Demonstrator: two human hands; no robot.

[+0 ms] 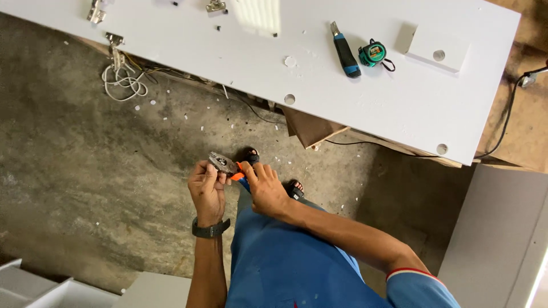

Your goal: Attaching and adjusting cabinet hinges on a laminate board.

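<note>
At the far left edge of the white counter [240, 63], two metal hinges [96, 11] sit on the panel and a third hangs at its near edge, just above a loose coil of white cable [123, 82] on the concrete floor [74, 171]. White chips lie scattered on the floor beside the coil.

Below the counter's near edge, over the floor, the left hand [206, 191] is raised with a dark watch [210, 229] on its wrist. Its grip is clamped on a metal cabinet hinge [222, 163], thumb and fingers closed round the lower end so the hinge sticks up and to the right. The right hand [266, 191] is just beside it, its grip closed on a tool with an orange handle [238, 174] whose tip touches the hinge; the rest of the tool is hidden by the fingers. Both hands are in front of the person's blue shirt [285, 268], and dark sandals [294, 190] show on the floor beneath them.

Further right, on the counter's middle, lie a blue and black utility knife [345, 54] and, touching its right side, a green tape measure [372, 54]. Near the right end sits a small white block [436, 48] with a round hole. Round holes are drilled near the counter's near edge. A black cable [508, 114] runs off the right edge.
</note>
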